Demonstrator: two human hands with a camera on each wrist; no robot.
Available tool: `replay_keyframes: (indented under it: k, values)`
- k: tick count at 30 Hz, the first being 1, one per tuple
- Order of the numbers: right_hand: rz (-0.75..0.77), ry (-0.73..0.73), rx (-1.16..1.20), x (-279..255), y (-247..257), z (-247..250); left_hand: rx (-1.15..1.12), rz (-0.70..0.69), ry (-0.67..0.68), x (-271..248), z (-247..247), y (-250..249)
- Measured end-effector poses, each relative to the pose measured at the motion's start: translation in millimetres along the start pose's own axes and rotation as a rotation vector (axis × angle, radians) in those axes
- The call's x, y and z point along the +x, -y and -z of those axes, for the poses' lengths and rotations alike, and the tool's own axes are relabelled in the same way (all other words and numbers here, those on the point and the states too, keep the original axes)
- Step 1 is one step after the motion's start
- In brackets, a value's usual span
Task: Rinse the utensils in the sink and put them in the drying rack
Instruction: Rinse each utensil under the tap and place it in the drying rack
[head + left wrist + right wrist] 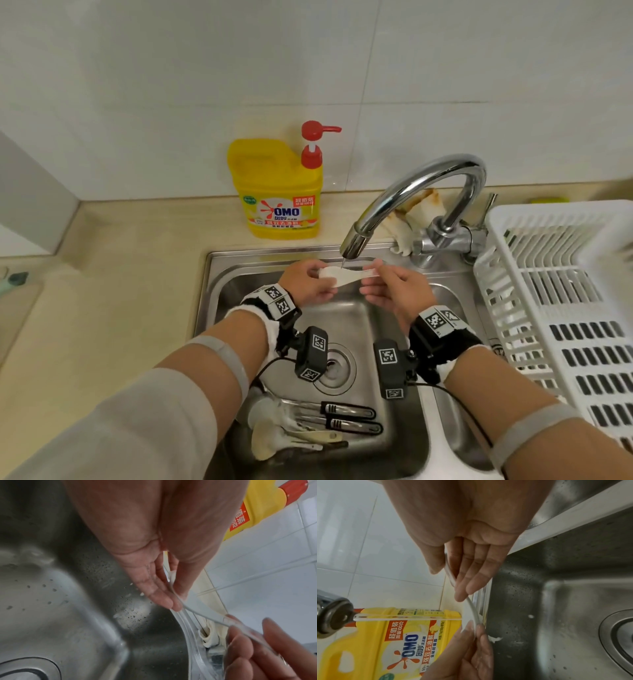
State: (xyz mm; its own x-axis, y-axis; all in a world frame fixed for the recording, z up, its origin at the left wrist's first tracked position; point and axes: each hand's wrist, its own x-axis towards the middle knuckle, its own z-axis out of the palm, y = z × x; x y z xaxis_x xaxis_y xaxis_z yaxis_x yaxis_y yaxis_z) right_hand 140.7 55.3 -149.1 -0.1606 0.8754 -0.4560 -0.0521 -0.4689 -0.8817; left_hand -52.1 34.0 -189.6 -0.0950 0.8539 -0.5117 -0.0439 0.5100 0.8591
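Note:
A white spoon (346, 274) is held level under the tap's spout (354, 245), and a thin stream of water falls on it. My left hand (310, 284) pinches the bowl end between thumb and fingers. My right hand (394, 287) pinches the handle end. The left wrist view shows the spoon (202, 609) running from my left hand (171, 599) to the right hand's fingers (248, 649). The right wrist view shows the spoon (471, 608) between my right hand (453, 577) and the left one, with the stream (406, 616) leaving the spout (332, 616). Several utensils (308, 425) lie in the steel sink (239, 274).
A white slatted drying rack (565, 291) stands right of the sink. A yellow detergent bottle (281, 192) with a red pump stands on the counter behind the sink's left corner. A stained cloth (411, 219) lies behind the tap. The drain (337, 366) is under my wrists.

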Motion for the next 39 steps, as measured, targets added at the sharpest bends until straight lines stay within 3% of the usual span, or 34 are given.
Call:
replay_keyframes:
  k: [12,15,21,25,31,39]
  values:
    - [0.08,-0.033,-0.026,12,-9,-4,0.013,-0.018,0.056,-5,-2,4]
    - [0.083,-0.007,-0.041,14,-13,-7,0.099,-0.061,0.03,-8,2,7]
    - [0.051,0.016,-0.019,15,-14,-6,0.025,-0.063,0.025,-13,1,9]
    - [0.047,0.021,0.002,16,-13,-5,0.096,-0.036,-0.056,-14,-1,8]
    - [0.038,0.017,-0.028,17,-15,-5,0.029,-0.069,0.047,-19,-6,3]
    - [0.026,0.025,0.017,17,-19,-5,-0.021,-0.08,-0.036,-14,-3,6]
